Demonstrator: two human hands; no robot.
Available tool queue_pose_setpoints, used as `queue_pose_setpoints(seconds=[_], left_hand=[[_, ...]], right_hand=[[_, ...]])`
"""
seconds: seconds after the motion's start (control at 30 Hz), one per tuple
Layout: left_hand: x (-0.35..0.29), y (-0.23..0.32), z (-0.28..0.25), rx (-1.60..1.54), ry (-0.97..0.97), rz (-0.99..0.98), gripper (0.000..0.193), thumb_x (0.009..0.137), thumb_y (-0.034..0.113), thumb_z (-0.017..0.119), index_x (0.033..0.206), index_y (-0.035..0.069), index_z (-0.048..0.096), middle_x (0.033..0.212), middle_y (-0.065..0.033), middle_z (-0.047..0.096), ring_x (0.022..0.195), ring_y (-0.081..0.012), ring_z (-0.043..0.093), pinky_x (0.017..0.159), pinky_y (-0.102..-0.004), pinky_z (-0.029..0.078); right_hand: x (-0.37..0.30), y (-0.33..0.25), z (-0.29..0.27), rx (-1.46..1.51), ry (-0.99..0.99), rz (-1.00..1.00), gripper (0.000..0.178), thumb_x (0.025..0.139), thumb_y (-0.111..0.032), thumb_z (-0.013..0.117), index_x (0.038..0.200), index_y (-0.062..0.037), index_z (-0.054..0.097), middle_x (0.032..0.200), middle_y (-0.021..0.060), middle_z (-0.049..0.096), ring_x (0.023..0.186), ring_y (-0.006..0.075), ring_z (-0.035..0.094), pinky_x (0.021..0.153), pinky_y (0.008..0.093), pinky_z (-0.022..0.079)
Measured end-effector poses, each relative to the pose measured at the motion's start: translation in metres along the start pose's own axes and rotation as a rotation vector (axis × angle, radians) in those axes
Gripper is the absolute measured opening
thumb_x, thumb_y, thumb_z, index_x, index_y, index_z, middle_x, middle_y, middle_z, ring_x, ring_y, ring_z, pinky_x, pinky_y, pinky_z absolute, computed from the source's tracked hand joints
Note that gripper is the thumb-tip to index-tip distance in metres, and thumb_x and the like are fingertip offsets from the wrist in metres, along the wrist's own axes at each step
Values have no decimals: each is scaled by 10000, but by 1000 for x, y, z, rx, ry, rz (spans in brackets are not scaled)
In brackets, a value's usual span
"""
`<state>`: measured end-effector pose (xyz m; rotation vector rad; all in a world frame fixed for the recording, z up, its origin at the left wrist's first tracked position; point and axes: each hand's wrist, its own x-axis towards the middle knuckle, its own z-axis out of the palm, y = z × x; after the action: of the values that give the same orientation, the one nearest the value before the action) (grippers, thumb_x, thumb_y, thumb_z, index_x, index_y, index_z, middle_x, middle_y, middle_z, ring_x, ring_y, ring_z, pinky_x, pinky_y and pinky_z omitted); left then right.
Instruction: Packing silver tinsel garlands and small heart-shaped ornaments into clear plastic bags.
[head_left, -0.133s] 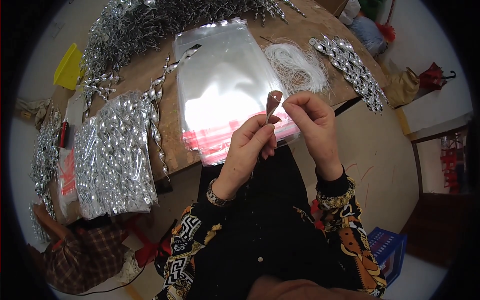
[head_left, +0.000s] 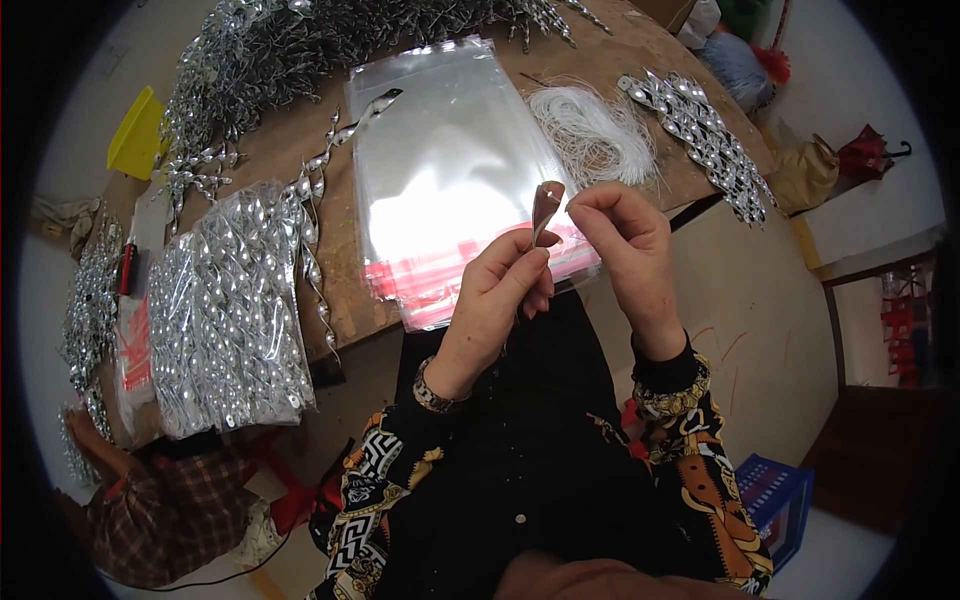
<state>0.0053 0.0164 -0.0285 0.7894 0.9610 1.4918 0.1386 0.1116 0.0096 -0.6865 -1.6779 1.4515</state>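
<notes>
From my remote post I saw the left hand (head_left: 490,305) pinching a twisted silver strip (head_left: 543,210) near its tip, above a stack of clear bags (head_left: 440,120). The right hand (head_left: 634,252), just beside that tip, had thumb and forefinger together; I could not tell whether they held a thread. I judged the step to be fine work at the strip's end, calling next for a steady left pinch and small right-hand movements. The stacked bags lay flat; left of them, a clear packet (head_left: 228,315) bulged with silver strips.
</notes>
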Motion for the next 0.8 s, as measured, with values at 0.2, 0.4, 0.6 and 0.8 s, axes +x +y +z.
queue_pose_setpoints(seconds=[0.2,0.4,0.6,0.8], left_hand=[[0,-1,0,10,0,5,260,974,193,484,1157,25,558,733,14,562,632,-52,520,553,-176,391],[-2,-2,2,51,9,12,252,962,184,505,1160,38,563,743,12,570,641,-50,525,559,-174,397],[-5,-1,7,121,19,52,236,948,155,533,1147,32,562,780,11,573,657,-47,525,577,-178,415],[-7,-2,12,215,36,115,221,932,119,551,1125,11,554,837,4,575,682,-50,529,599,-188,432]], right_hand=[[0,0,0,-6,10,-12,43,906,-49,584,906,-14,609,828,-33,594,778,29,533,720,188,423],[-1,1,0,-63,23,-39,37,903,-40,593,909,-8,610,831,-25,599,766,24,534,697,177,423],[-6,-1,-1,-133,41,-76,36,901,-31,594,920,-2,604,869,-3,620,783,34,560,707,182,441],[-8,-3,1,-204,87,-179,37,884,-30,599,892,6,602,808,24,628,720,53,567,641,199,439]])
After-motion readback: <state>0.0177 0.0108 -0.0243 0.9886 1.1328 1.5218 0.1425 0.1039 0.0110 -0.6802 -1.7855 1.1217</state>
